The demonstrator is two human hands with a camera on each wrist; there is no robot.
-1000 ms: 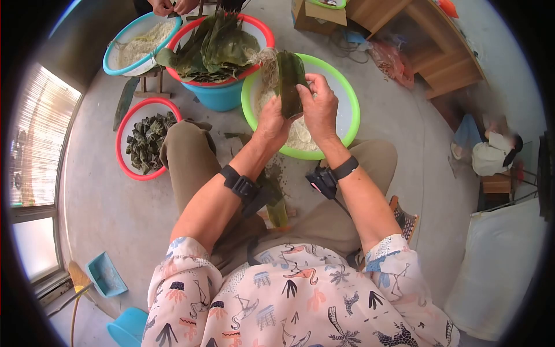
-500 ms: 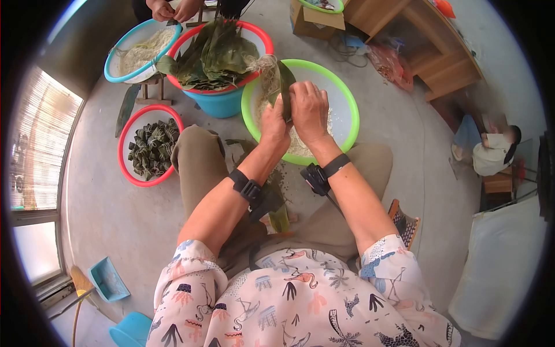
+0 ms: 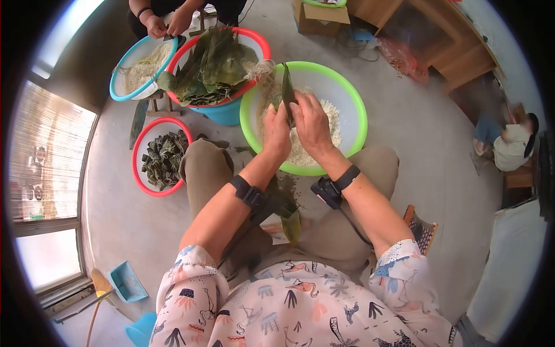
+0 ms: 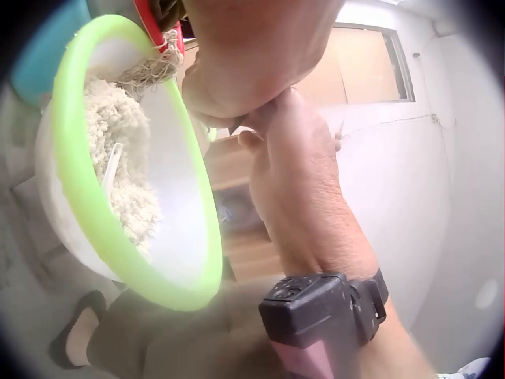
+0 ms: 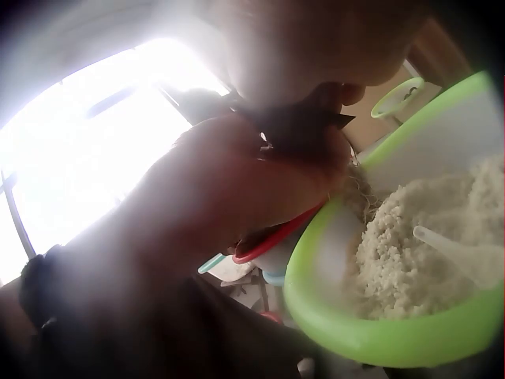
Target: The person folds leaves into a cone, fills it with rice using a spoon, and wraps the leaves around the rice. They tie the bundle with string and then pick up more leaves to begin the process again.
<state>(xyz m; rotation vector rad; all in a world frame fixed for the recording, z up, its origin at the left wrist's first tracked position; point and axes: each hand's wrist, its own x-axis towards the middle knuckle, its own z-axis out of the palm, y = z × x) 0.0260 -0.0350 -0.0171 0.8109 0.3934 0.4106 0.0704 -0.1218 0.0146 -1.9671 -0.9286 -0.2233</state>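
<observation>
Over the green-rimmed basin (image 3: 361, 110) of white rice (image 3: 330, 118), both hands hold a long dark green leaf (image 3: 287, 87). Its upper part stands up narrow, almost edge-on, above the fingers. My left hand (image 3: 277, 132) grips the lower part with the thumb pointing up. From the other side my right hand (image 3: 312, 124) pinches it, close against the left. The wrist views show the two hands overlapping, with the leaf's lower part mostly hidden between them. A white spoon handle (image 5: 454, 249) sticks out of the rice.
A bunch of pale strings (image 3: 263, 70) hangs at the basin's left rim. Behind it stands a red-rimmed tub (image 3: 267, 46) of leaves (image 3: 217, 66). Tied leaf parcels (image 3: 166, 159) fill a red-rimmed basin (image 3: 136, 168) at left. Another person's hands (image 3: 167, 24) work above a blue-rimmed basin (image 3: 114, 81).
The leaf has turned from showing its broad face to a narrow edge-on shape. My right hand has moved from the leaf's upper right side down against the left hand. The head view has shifted slightly.
</observation>
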